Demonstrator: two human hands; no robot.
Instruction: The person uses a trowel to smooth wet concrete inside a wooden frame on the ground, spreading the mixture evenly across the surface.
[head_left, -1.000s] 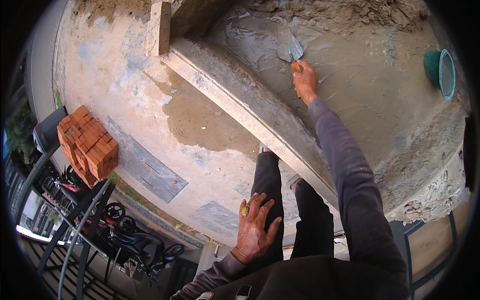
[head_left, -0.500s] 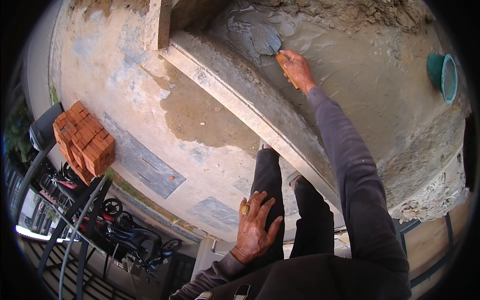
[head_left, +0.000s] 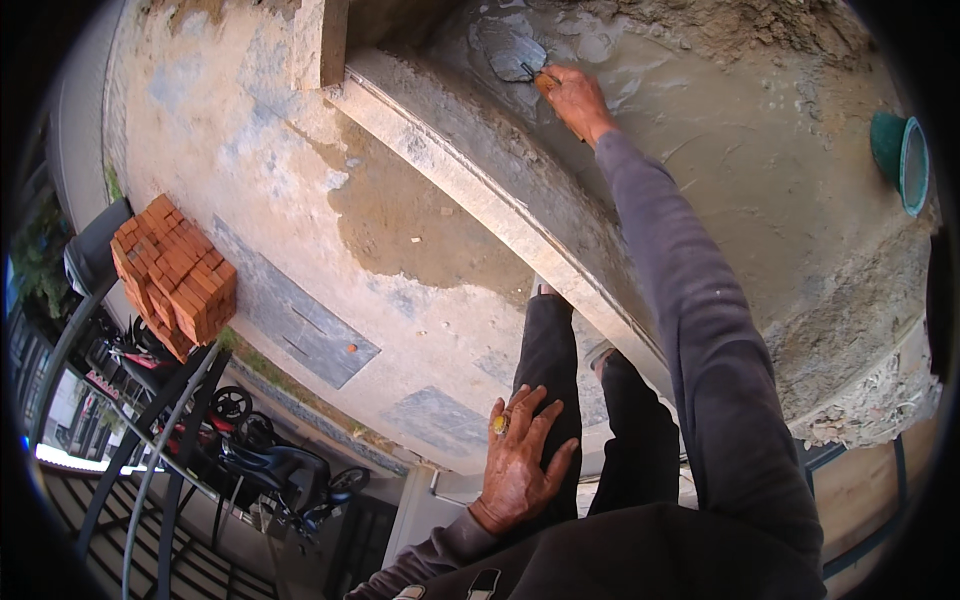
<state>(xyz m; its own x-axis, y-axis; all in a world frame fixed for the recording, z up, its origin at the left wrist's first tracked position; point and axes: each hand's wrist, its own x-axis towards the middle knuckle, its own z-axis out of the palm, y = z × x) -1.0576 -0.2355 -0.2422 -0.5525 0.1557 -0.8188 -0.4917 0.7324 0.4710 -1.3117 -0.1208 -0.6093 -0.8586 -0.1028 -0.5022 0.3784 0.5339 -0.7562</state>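
Note:
My right hand (head_left: 578, 102) is closed around the wooden handle of a trowel (head_left: 516, 62). The trowel's metal blade lies in the wet grey mortar (head_left: 690, 150), near the far left of the mixing area, with mortar on and around it. My right arm is stretched far forward over the mortar. My left hand (head_left: 525, 460) rests on my left thigh, fingers spread and holding nothing. A ring with a yellow stone is on one of its fingers.
A long concrete-caked board (head_left: 480, 215) borders the mortar, meeting an upright post (head_left: 320, 45). A green bucket (head_left: 900, 160) lies tipped at the right. Stacked red bricks (head_left: 180, 275) and parked motorcycles (head_left: 280, 465) are at the left. Drier sand (head_left: 750, 25) is heaped at the far side.
My right hand and the trowel have moved farther forward and a little left through the mortar. My left hand stays on my thigh; the view has shifted slightly.

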